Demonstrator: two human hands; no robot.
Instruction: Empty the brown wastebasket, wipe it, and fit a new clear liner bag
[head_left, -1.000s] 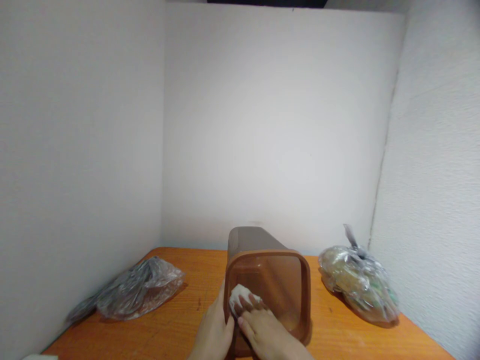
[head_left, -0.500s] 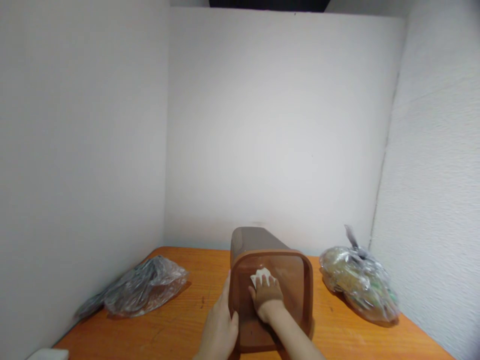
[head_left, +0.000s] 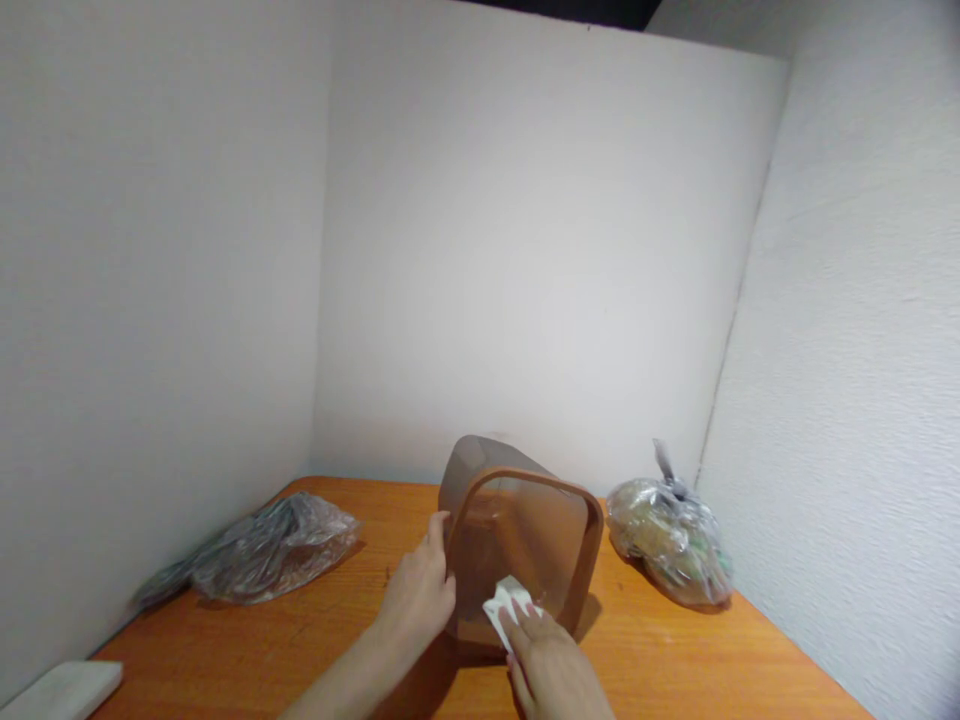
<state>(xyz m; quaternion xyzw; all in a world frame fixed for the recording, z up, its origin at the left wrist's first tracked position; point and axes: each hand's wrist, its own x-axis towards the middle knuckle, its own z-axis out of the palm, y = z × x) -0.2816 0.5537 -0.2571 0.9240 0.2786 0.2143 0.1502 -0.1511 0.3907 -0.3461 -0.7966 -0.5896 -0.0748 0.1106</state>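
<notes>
Cannot tell the contents of the knotted bag (head_left: 671, 545), or see all of the tissue (head_left: 510, 593) under the right hand (head_left: 553, 662), or of the bottom-cropped white block (head_left: 71, 688).

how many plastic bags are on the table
2 in view: one crumpled clear bag left of the brown bin, and one filled, knotted bag to the bin's right. Any behind or under the bin would be hidden.

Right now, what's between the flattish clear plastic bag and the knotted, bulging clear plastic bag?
In the head view: a translucent brown plastic bin, the left hand gripping it, and the right hand with a white wipe.
</notes>
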